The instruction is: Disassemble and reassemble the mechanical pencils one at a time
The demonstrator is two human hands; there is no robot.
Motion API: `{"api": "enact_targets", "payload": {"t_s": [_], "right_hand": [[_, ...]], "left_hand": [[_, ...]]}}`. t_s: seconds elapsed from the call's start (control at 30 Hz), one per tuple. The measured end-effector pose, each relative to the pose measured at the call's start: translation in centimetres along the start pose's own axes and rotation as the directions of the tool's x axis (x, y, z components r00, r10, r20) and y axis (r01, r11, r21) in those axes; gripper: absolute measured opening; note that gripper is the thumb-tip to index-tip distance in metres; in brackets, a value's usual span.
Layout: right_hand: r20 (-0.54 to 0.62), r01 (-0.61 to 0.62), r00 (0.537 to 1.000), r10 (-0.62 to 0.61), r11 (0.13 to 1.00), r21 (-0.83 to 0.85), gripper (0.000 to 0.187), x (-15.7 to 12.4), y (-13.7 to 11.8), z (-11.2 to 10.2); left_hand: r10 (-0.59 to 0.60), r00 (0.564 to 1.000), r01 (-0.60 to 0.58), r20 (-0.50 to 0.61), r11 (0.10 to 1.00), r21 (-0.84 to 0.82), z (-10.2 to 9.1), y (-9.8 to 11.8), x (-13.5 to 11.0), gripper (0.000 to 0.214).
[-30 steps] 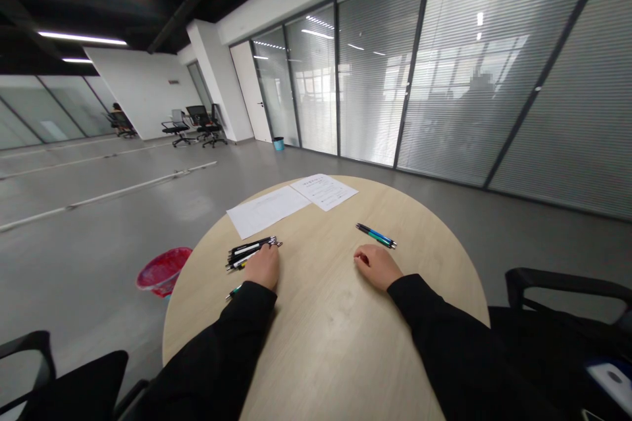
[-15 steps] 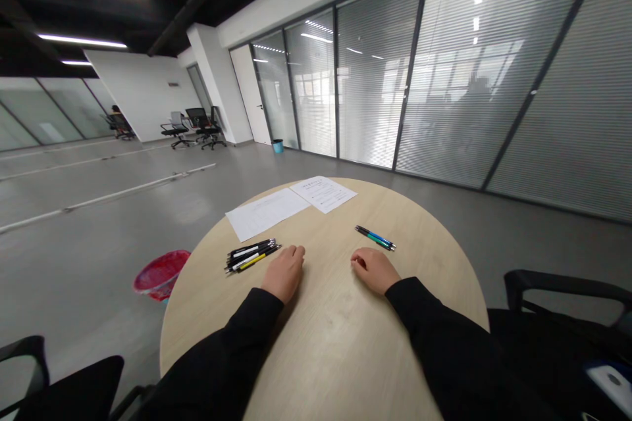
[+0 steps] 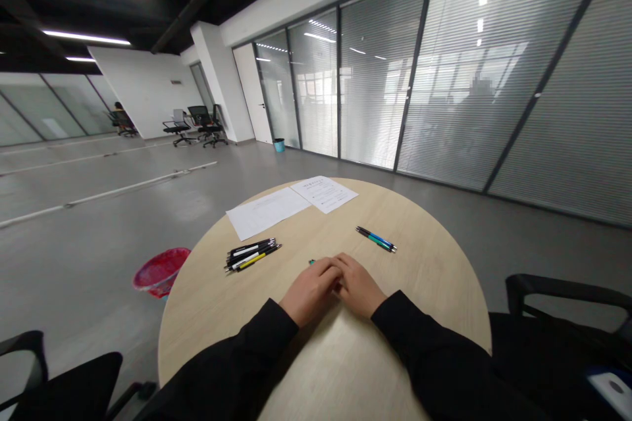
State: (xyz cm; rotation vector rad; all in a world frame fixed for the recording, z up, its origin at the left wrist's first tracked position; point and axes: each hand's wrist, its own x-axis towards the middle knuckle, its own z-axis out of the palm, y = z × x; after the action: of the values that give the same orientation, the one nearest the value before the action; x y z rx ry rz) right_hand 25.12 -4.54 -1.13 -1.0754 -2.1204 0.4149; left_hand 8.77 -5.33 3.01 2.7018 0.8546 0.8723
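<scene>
My left hand (image 3: 312, 289) and my right hand (image 3: 359, 287) meet over the middle of the table, fingers curled and touching. A small green end of what looks like a pen (image 3: 312, 262) pokes out beyond the left hand's knuckles; the rest of it is hidden by the hands. What the right fingers close on, if anything, cannot be seen. Left of the hands lies a pile of pens (image 3: 251, 254), mostly black, some with white or yellow barrels. Beyond the right hand, a blue pen (image 3: 379, 237) and a green pen (image 3: 374, 241) lie side by side.
Two printed paper sheets (image 3: 269, 212) lie at the far side of the round wooden table (image 3: 419, 263). A red-lined basket (image 3: 160, 273) stands on the floor at left. Black chairs flank the table, one armrest (image 3: 567, 286) at right. Blind-covered glass partitions stand beyond.
My left hand has moved right, away from the pile of pens, and my right hand has shifted left to meet it. A green pen end now shows at the left hand.
</scene>
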Motion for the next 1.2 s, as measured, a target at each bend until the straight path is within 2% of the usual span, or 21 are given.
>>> {"api": "enact_targets", "payload": {"t_s": [0.13,0.27,0.37,0.43,0.53,0.63,0.83,0.97,1.07,1.2], "right_hand": [[-0.016,0.033,0.999,-0.032,0.997,0.064,0.051,0.0,0.0,-0.2],[-0.079,0.044,0.996,-0.044,0.999,-0.004,0.033,0.2,0.2,-0.5],[-0.094,0.029,0.995,-0.038,0.994,-0.103,0.019,0.3,0.7,-0.9],[-0.030,0.014,0.999,-0.020,0.986,-0.167,0.011,0.4,1.1,-1.2],[0.063,-0.017,0.997,0.034,0.968,-0.252,0.013,0.4,1.4,-1.7],[0.067,-0.038,0.996,0.058,0.965,-0.258,0.019,0.3,1.4,-2.1],[-0.003,-0.041,0.999,0.041,0.988,-0.151,0.020,0.2,1.8,-2.2],[-0.015,-0.035,0.999,0.033,0.990,-0.140,0.020,0.1,2.2,-2.3],[-0.022,-0.028,0.999,0.026,0.991,-0.128,0.019,0.1,2.4,-2.3],[-0.052,-0.037,0.998,0.032,0.995,-0.088,0.019,0.1,2.5,-2.3]], "left_hand": [[-0.006,0.999,0.004,-0.034,0.998,-0.060,0.2,0.5,-0.1,0.017],[-0.126,0.986,0.110,-0.106,0.983,-0.146,-0.2,0.7,-0.3,0.015],[-0.281,0.940,0.240,-0.193,0.947,-0.213,-0.4,0.3,-0.2,0.010],[-0.392,0.893,0.321,-0.221,0.900,-0.296,-0.4,-0.5,-0.1,0.008],[-0.505,0.844,0.366,-0.179,0.787,-0.497,-0.5,-2.2,-0.2,0.010],[-0.539,0.836,0.379,-0.106,0.705,-0.600,-1.4,-3.9,-0.6,0.015],[-0.554,0.833,0.475,-0.011,0.725,-0.499,-3.2,-5.9,-1.5,0.016],[-0.537,0.843,0.498,0.013,0.773,-0.393,-2.4,-6.5,-2.0,0.014],[-0.534,0.843,0.523,0.062,0.787,-0.329,-1.8,-6.7,-2.2,0.021],[-0.518,0.849,0.526,0.103,0.809,-0.264,-1.8,-6.6,-2.2,0.023]]}}
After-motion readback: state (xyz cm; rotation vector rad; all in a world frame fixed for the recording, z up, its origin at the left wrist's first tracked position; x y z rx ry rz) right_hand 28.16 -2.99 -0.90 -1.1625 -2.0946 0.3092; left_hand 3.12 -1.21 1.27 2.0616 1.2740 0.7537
